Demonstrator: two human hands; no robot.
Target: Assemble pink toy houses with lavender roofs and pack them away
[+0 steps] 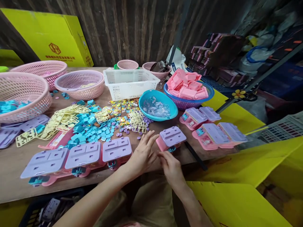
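1. Our right hand [170,166] is at the near edge of the table [14,164], fingers pinched on the bottom of a pink-and-lilac toy unit [170,138] standing just in front of us. We've got hold of its lower edge.
2. Our left hand [142,154] is beside that same unit on its left, fingers spread and loose, holding nothing, fingertips close to the unit's side; we can't tell if they touch it.
3. To the left, three more lilac-topped units [78,156] sit in a row along the table edge.
4. To the right, a cluster of four finished-looking units [213,127] sits just past a dark rod lying on the table.
5. Containers now: the teal bowl [158,105] holds clear plastic bits.
6. The purple-and-blue basket [189,101] behind it is heaped with pink shells [187,85].
7. The white crate [130,82] looks empty from here.
8. The big pink basket [22,94] at far left has teal pieces inside.
9. The middle pink basket [79,83] has a few pale yellowish bits in it.
10. A small pink basket [157,69] at the back holds something dark; can't make it out.
11. Loose on the table: a pile of teal squares [92,127], yellow part frames [61,119] and tiny colourful pieces.
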